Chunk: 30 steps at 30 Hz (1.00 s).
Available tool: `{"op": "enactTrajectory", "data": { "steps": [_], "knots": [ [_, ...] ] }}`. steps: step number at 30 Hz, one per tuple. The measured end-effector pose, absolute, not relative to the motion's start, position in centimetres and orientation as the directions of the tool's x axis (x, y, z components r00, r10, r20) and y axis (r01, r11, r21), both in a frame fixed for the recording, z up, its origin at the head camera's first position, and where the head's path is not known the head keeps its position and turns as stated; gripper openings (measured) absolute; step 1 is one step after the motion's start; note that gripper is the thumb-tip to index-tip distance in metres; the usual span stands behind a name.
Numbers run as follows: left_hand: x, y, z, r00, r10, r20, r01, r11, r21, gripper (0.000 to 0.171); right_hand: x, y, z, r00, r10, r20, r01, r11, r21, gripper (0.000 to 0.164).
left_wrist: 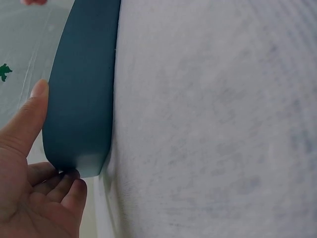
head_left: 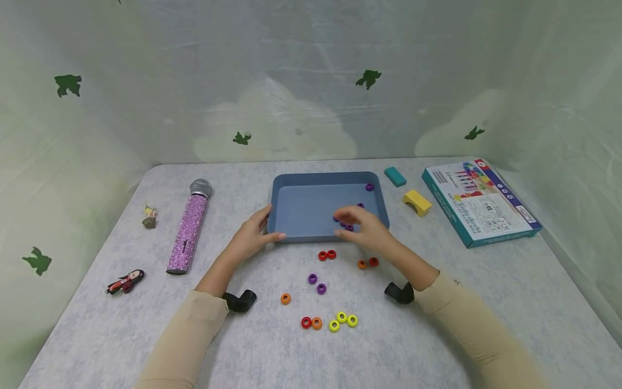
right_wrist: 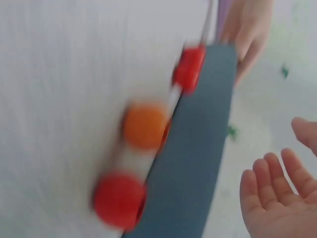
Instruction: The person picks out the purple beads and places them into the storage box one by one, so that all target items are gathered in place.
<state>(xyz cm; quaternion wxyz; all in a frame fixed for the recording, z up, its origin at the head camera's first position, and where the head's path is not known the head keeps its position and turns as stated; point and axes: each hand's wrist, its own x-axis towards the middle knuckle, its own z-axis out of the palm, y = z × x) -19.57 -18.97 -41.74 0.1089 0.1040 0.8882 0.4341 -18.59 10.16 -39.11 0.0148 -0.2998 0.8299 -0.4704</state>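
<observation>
My left hand (head_left: 247,237) holds the near left corner of a shallow blue-grey tray (head_left: 311,239). In the left wrist view its thumb (left_wrist: 38,91) lies at the rim and the other fingers (left_wrist: 67,186) curl against the end wall. Over the tray's right part hovers my right hand (head_left: 367,232), fingers loosely bent and nothing in them. Several purple beads (head_left: 369,187) lie inside the tray, some partly hidden by that hand. Just outside the near wall are red beads (head_left: 331,254) and an orange bead (head_left: 362,264), blurred in the right wrist view.
Nearer me lie purple beads (head_left: 312,279), an orange bead (head_left: 285,298) and yellow beads (head_left: 342,317). A glittery microphone (head_left: 187,232) and two small figurines (head_left: 127,281) are on the left. Rightward sit a teal block (head_left: 395,176), a yellow arch block (head_left: 417,202) and a flat box (head_left: 481,200).
</observation>
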Motion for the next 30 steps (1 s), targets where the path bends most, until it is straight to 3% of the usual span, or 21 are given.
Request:
{"op": "enactTrajectory", "data": {
  "steps": [7,15,23,30],
  "knots": [
    [-19.6,-18.9,-41.8,-0.957,0.274,-0.097,0.087,0.589,0.803,0.091,-13.9,8.9,-39.9,-0.731,-0.645,0.224,-0.493,0.272,-0.826,0.034],
    [-19.5,-19.0,-41.6,-0.955,0.281,-0.096,0.093,0.589,0.803,0.091,-12.6,8.0,-42.8,-0.644,-0.764,0.045,-0.486,0.363,-0.795,0.030],
    [-19.5,-19.0,-41.6,-0.954,0.286,-0.085,0.105,0.589,0.801,0.091,-12.5,7.4,-43.4,-0.628,-0.777,0.043,-0.529,0.385,-0.756,0.018],
    [-19.5,-19.0,-41.6,-0.954,0.287,-0.090,0.101,0.588,0.802,0.091,-13.6,7.8,-41.2,-0.686,-0.719,0.116,-0.515,0.366,-0.775,0.021]
  ]
}}
